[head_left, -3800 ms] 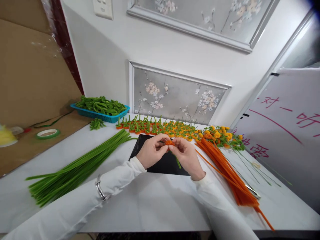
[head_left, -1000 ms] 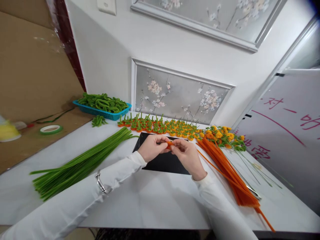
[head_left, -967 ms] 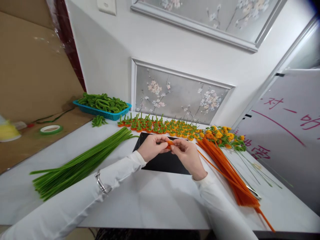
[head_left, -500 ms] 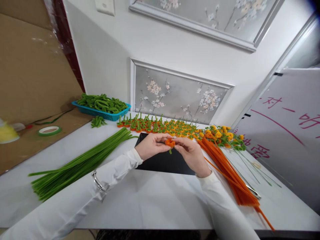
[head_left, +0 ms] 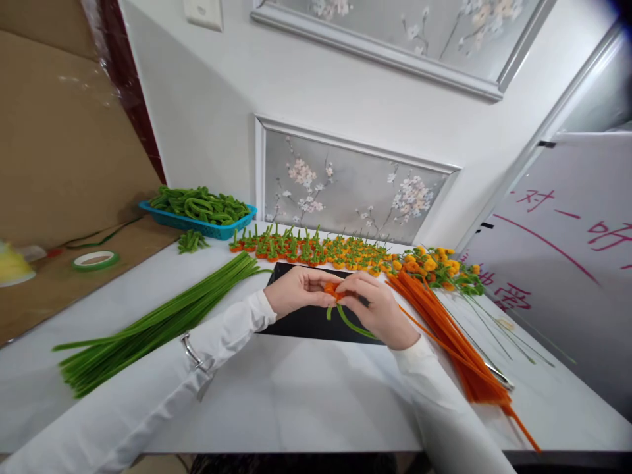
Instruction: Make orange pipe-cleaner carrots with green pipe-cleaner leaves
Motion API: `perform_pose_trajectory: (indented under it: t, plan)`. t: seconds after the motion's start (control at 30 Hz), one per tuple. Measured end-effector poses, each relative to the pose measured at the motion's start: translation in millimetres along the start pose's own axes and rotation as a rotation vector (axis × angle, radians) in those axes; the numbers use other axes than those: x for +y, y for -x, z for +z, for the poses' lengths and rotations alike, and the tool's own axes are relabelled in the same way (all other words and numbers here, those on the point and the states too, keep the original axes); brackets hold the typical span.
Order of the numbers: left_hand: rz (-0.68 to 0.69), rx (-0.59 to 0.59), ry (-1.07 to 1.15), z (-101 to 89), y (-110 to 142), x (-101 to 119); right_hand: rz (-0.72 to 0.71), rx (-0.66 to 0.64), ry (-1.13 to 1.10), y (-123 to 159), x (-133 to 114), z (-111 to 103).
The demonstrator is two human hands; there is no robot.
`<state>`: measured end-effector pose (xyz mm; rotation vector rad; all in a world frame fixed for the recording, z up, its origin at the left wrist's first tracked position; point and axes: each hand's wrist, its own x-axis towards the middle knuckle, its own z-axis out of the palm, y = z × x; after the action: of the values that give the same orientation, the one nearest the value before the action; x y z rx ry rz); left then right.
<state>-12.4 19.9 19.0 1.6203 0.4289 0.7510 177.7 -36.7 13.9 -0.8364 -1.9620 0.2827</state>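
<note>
My left hand [head_left: 296, 297] and my right hand [head_left: 378, 308] meet above a black mat [head_left: 301, 321] on the white table. Between their pinched fingertips sits a small orange pipe-cleaner flower [head_left: 332, 290]. A curved green pipe-cleaner stem [head_left: 351, 324] hangs from it and runs under my right hand. Both hands are closed on this piece. A metal bracelet [head_left: 190, 345] shows on my left wrist.
A long bundle of green pipe cleaners [head_left: 158, 322] lies at left, orange ones [head_left: 449, 339] at right. Rows of small orange flowers [head_left: 316, 251] line the back, with finished stemmed flowers [head_left: 439, 266] beside them. A blue basket [head_left: 197, 214] of green pieces and a tape roll [head_left: 95, 261] sit far left.
The orange flower has turned between my fingers, and a green stem now curls out below it toward my right hand. My hands have shifted slightly right.
</note>
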Motion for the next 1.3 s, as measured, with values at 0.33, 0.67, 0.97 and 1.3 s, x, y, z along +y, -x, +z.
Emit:
perform_pose_trajectory:
  t: [0.33,0.67,0.97,1.3]
  plan:
    - [0.194,0.146,-0.156,14.8,1,9,0.417,0.02,-0.534,-1,-10,-2]
    - [0.238,0.197,-0.257,20.8,3,5,0.422,0.062,-0.458,-3,-10,3]
    - [0.191,0.148,-0.26,22.8,4,7,0.403,-0.015,-0.428,0,-9,-2]
    - [0.218,0.245,-0.282,27.5,5,11,0.186,0.117,0.01,-1,-12,1]
